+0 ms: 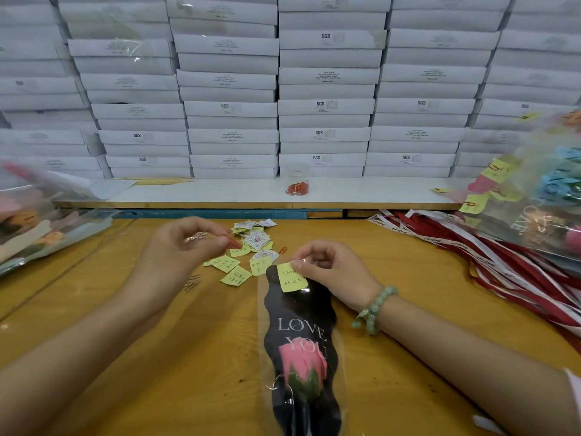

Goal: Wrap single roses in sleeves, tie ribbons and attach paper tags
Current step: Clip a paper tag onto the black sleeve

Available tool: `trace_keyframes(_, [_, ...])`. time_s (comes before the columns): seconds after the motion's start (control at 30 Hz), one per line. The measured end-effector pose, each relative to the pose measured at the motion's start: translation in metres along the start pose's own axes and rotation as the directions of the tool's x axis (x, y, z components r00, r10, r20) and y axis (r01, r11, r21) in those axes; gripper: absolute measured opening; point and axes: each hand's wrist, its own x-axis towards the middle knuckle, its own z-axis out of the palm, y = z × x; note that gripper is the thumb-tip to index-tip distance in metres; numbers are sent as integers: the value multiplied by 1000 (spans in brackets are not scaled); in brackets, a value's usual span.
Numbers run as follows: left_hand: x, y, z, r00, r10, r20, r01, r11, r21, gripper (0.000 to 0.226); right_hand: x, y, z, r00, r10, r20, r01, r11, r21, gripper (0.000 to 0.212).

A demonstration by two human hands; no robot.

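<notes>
One pink rose [303,363] lies in its black LOVE YOU plastic sleeve [298,309] on your yellow wooden surface [408,278].
Your right hand [330,272] pinches a yellow paper tag [291,278] at the sleeve's far end; your left hand [185,247] pinches a red paper clip [233,243].

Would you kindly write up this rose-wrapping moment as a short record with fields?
sleeve: black-and-clear plastic printed LOVE YOU, lying flat on the yellow wooden table
rose: pink, inside the sleeve
right hand: pinches a yellow handwritten paper tag at the sleeve's far end
left hand: pinches a small orange paper clip
loose tags: yellow and white paper pile between the hands
ribbons: red and white strips heaped at the right
</notes>
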Motion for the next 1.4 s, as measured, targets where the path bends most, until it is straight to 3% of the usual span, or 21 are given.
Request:
trace_keyframes(0.13, [-4,-4,24,981,-25,190,43,995,-92,11,0,0,1,1000,21,-16,-21,1000,11,6])
trace_keyframes(0.4, [7,-27,51,911,-141,388,210,968,-141,3,-1,-4,1,999,37,-33,-37,999,-15,11])
trace_keyframes(0.9, [-4,-37,51,940,-36,340,91,985,-148,6,-3,-6,2,999,18,46,-15,998,-66,6])
trace_keyframes(1.27, [-5,-35,53,949,-100,300,132,987,-88,5,-3,-6,3,997,37,65,-33,997,-65,9])
trace_keyframes(1.4, [-6,-35,52,959,-109,261,138,986,-96,10,-5,-10,4,992,-67,-110,56,993,-100,10])
